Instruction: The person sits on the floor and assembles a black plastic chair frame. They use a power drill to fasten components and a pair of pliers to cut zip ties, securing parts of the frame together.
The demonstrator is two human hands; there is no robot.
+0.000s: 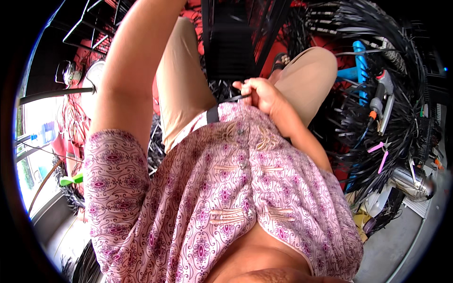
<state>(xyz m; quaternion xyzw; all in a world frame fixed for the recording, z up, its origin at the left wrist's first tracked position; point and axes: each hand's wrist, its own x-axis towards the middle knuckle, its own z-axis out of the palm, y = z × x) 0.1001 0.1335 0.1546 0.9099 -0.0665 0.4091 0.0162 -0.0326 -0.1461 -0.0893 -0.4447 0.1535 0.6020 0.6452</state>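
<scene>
Head view: the right hand (259,94) is curled nearly closed low against the shirt (245,165), pinching a black strip (231,99) that points leftward from it, tilted slightly toward the body. Just beyond, between the legs (306,82), is the black frame (229,47), its visible length running away from the body. The left arm (127,70) extends off the top edge; whether the left hand grips anything cannot be told.
</scene>
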